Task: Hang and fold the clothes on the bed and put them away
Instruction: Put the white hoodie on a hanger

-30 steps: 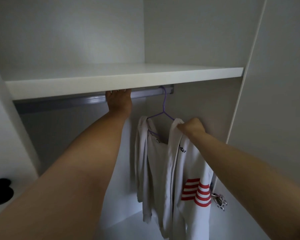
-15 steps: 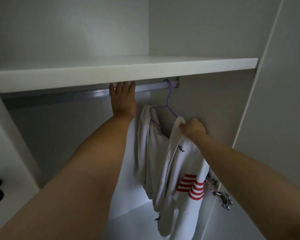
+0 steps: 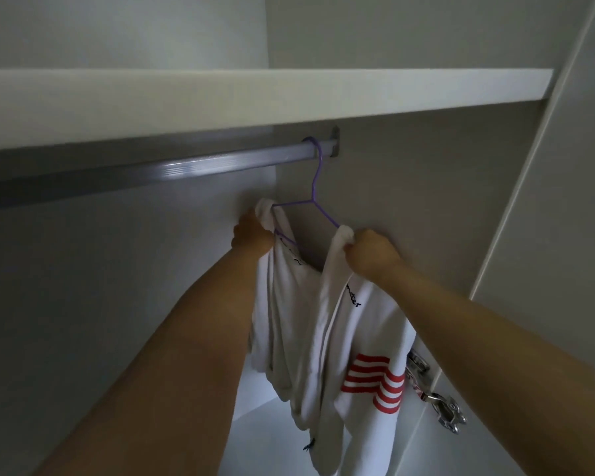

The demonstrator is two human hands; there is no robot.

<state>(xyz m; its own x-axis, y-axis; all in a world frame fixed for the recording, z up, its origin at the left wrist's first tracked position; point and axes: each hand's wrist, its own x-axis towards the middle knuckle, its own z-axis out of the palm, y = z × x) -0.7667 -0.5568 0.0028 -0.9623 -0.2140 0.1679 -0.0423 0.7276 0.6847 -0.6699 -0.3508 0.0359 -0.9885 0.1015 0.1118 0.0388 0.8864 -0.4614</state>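
Item under inspection: a white garment [image 3: 310, 321] on a purple wire hanger [image 3: 318, 187], centre of frame, inside a wardrobe. The hanger's hook sits over the metal rail [image 3: 172, 170] at the rail's right end, just beside the wall bracket [image 3: 335, 140].

Markings: dark cursive lettering runs down the garment's right front, just below the right hand. Only the tail is legible, something like "eter"; the rest is folded out of sight. A block of red stripes [image 3: 375, 383] shows lower right on the cloth. A small dark mark hangs at the bottom hem, too small to identify.

Arms: both forearms are bare and extend upward from the bottom of the frame, the left from lower left, the right from lower right, converging on the hanger's shoulders.

Hands: the left hand [image 3: 253, 235] is curled round the bunched cloth at the hanger's left shoulder. The right hand [image 3: 371, 252] is clenched on the cloth at the hanger's right shoulder, fingers tucked under, back of the hand toward the camera. Both are grasping the garment.

Surroundings: a white shelf [image 3: 255, 94] spans the frame directly above the rail. A metal door hinge [image 3: 443, 407] is fixed at lower right, just beside the garment. The wardrobe's pale floor [image 3: 265, 427] shows below the hem.
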